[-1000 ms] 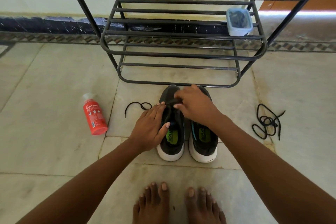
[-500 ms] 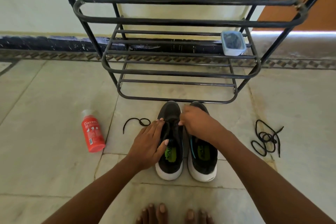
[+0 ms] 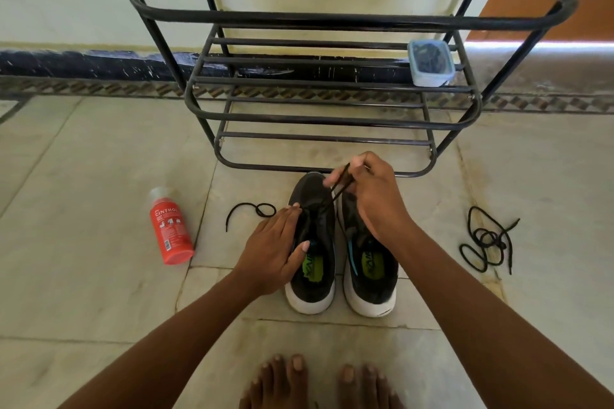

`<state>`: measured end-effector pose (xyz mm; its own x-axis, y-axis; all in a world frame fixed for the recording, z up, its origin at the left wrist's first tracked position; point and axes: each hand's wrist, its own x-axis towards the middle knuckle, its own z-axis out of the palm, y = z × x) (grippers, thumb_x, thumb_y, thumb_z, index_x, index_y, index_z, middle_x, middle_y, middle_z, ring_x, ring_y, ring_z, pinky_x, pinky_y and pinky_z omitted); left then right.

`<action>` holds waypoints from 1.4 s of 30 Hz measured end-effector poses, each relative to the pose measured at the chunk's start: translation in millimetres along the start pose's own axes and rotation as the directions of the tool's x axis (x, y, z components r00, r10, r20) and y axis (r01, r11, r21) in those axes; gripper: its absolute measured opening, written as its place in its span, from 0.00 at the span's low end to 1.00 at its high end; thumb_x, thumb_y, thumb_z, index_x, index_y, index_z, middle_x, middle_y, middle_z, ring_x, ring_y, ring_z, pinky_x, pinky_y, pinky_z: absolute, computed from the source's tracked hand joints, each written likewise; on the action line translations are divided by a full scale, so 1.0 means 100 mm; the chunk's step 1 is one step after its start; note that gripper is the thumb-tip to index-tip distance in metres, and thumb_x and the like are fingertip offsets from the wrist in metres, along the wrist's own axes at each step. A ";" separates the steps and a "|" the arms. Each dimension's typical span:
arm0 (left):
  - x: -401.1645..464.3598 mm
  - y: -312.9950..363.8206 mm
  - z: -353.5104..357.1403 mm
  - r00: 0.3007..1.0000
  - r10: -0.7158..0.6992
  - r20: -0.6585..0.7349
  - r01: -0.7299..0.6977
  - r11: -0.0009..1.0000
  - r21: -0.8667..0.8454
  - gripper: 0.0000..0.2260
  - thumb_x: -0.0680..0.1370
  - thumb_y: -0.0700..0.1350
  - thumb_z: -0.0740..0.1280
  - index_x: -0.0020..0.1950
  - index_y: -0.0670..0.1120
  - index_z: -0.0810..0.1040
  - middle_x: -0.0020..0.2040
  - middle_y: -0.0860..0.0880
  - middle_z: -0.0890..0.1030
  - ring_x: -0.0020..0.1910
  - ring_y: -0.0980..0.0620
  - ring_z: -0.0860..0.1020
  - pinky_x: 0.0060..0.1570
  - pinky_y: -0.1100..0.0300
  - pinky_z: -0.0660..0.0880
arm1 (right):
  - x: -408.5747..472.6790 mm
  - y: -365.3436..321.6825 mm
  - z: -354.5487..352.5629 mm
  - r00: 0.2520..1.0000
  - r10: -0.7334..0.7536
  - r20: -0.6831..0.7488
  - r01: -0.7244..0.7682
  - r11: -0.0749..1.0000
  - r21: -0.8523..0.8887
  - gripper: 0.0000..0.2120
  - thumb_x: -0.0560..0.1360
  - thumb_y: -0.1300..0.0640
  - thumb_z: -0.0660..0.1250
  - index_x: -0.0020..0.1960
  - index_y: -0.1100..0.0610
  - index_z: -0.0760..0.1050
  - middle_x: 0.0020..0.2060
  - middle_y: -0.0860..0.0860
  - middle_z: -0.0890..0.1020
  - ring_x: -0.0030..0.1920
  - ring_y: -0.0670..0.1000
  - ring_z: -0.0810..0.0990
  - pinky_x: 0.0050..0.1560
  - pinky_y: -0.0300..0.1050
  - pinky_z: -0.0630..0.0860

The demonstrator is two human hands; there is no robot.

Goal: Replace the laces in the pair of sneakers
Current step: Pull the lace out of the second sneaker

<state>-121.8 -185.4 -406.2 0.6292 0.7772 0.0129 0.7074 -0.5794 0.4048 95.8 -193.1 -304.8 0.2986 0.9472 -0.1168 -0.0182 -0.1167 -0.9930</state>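
1. The pair of black sneakers with white soles (image 3: pixel 342 256) is set side by side on the pale stone floor (image 3: pixel 83 176), toes just short of the bottom rail of the black tubular metal shoe rack (image 3: pixel 332 116); bare floor lies to either side.
2. A red cylindrical bottle (image 3: pixel 170 229) lies on its side left of the shoes, a short black lace piece (image 3: pixel 252 211) between them; a tangled black lace (image 3: pixel 486 242) lies well apart on the right.
3. A small clear plastic tub (image 3: pixel 430 62) with dark contents is seen on a rack shelf.
4. The left hand (image 3: pixel 277 251) rests on the left sneaker, fingers straight and together.
5. A black lace strand (image 3: pixel 337 191), running from the left sneaker's eyelets, is pinched by the right hand (image 3: pixel 372 199).
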 end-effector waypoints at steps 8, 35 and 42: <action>0.00 -0.01 0.01 1.000 0.006 -0.007 -0.006 1.000 0.004 0.31 0.85 0.62 0.48 0.82 0.44 0.60 0.79 0.45 0.67 0.78 0.47 0.66 0.75 0.51 0.66 | 0.10 -0.05 0.00 0.841 0.276 0.465 0.464 0.072 -0.883 0.09 0.79 0.54 0.68 0.58 0.49 0.73 0.49 0.49 0.74 0.56 0.54 0.77 0.64 0.57 0.66; 0.90 0.02 -0.43 0.953 0.220 0.208 -0.247 0.963 0.112 0.05 0.82 0.44 0.66 0.55 0.46 0.80 0.57 0.49 0.76 0.52 0.50 0.76 0.44 0.57 0.72 | -0.67 0.41 0.42 1.000 -0.025 0.016 0.029 0.671 -0.741 0.13 0.82 0.60 0.61 0.64 0.62 0.76 0.64 0.56 0.78 0.66 0.53 0.75 0.74 0.48 0.68; 0.88 0.05 -0.36 0.933 -0.358 0.038 0.346 0.861 -0.373 0.03 0.78 0.42 0.69 0.45 0.45 0.77 0.41 0.49 0.82 0.40 0.52 0.81 0.40 0.60 0.77 | -0.82 0.75 0.58 0.998 0.033 0.044 0.009 0.699 -0.716 0.31 0.80 0.70 0.56 0.82 0.63 0.54 0.81 0.57 0.57 0.82 0.54 0.53 0.76 0.37 0.41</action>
<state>-74.5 -111.5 -370.2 0.3454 0.9234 -0.1676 0.7067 -0.1385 0.6938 15.0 -262.0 -370.3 0.2553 0.9552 -0.1497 0.6727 -0.2867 -0.6821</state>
